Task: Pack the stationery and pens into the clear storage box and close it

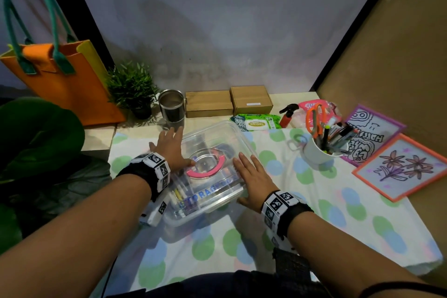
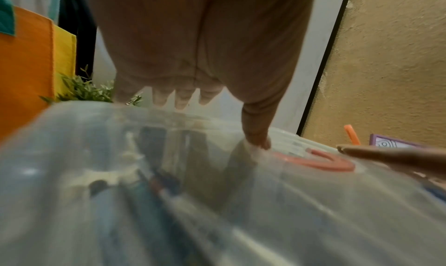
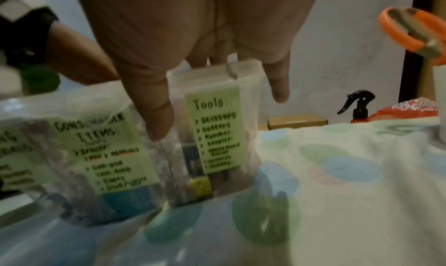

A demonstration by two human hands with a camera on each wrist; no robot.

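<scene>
Lid (image 1: pixel 212 143) is sitting on the clear storage box (image 1: pixel 205 210), box resting mid-cloth on the dotted tablecloth (image 1: pixel 326 196) directly in front of the person. Left hand (image 1: pixel 170 150) is lying flat on the lid's left side, fingers straight and slightly spread, thumb (image 2: pixel 255 136) touching down just beside the pink handle (image 1: pixel 205 172). Right hand (image 1: pixel 254 180) is pressing flat on the lid's right edge, fingers straight and close together, thumb (image 3: pixel 154 106) hanging down over the box's side wall; neither hand is curling round anything. Right wrist view is showing green labels (image 3: pixel 217 133) on that wall, one reading "Tools:", with blurred stationery behind it; pens (image 1: pixel 183 198) are showing through the front wall in the head view. Can't tell whether the lid is fully latched. White cup (image 1: pixel 319 152) is standing to the right, well apart from the box, holding more pens and orange scissors (image 1: pixel 314 118). Along the back: steel tumbler (image 1: pixel 171 107), two cardboard boxes (image 1: pixel 229 101), wipes pack (image 1: pixel 256 122), spray bottle (image 1: pixel 287 115), small plant (image 1: pixel 133 87), orange bag (image 1: pixel 65 80). Two framed drawings (image 1: pixel 396 164) are lying at far right.
</scene>
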